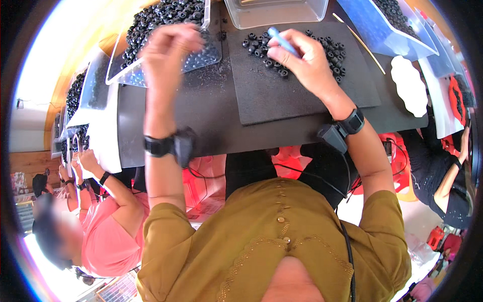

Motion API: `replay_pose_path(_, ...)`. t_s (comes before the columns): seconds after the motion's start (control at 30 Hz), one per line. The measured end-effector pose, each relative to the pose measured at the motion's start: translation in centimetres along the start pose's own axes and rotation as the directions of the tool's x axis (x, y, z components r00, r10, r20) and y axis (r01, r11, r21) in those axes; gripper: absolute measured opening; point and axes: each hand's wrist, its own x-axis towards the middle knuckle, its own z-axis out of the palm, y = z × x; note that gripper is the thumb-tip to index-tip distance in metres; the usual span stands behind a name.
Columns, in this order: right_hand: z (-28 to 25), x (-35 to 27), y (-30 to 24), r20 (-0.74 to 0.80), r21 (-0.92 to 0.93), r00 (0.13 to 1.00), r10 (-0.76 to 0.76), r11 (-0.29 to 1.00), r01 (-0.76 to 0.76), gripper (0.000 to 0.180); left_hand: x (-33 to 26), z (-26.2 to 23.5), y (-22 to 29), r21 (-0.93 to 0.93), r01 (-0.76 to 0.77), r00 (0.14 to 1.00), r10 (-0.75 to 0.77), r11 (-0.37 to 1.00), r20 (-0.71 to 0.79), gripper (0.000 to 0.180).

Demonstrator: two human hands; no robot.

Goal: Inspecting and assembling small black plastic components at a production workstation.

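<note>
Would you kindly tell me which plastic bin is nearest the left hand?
The clear bin heaped with round black pieces, immediately left of the top-centre bin; in view, it alone is overlapped by the left hand.

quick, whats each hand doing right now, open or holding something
Left hand: blurred near the clear bin; cannot tell if open or closed.
Right hand: closed, holding a blue pen-like tool.

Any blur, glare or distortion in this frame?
Head view, blur: left hand smeared; right hand and blue pen-like tool clearer. Head view, glare: upper left washed out white. Head view, distortion: table front edge bows, corners black.
</note>
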Motion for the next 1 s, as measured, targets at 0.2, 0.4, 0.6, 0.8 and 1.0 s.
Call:
replay_pose_path(0.2, 0.3, 1.3, 0.2, -0.151, 0.105, 0.988, -0.001, 0.994, 0.017, 0.020, 5.4, -11.3, -0.6, 0.726, -0.040, 0.982, 0.162, 0.686, -0.099, 0.017)
replay_pose_path(0.4, -0.7, 1.1, 1.3, -0.212, 0.033, 0.976, 0.046, 0.999, -0.040, 0.019, -1.1, 2.9, 1.8, 0.531, -0.334, 0.936, 0.209, 0.779, 0.283, 0.012)
replay_pose_path(0.6, -0.5, 1.1, 2.2, -0.229, -0.027, 0.972, 0.055, 0.998, -0.063, 0.019, -3.7, 7.9, -3.9, 0.512, -0.367, 0.861, 0.076, 0.777, 0.503, 0.021)
replay_pose_path(0.8, -0.8, 0.8, 2.1, -0.145, -0.057, 0.986, 0.084, 0.994, -0.093, 0.018, -3.7, 7.2, -3.8, 0.372, 0.013, 0.842, -0.211, 0.928, 0.496, 0.018)
replay_pose_path(1.0, 0.0, 0.6, 1.5, -0.039, 0.017, 0.997, 0.062, 0.998, -0.062, 0.030, -4.0, 4.8, -3.9, -0.551, 0.588, 0.802, -0.335, 0.592, 0.495, 0.019)
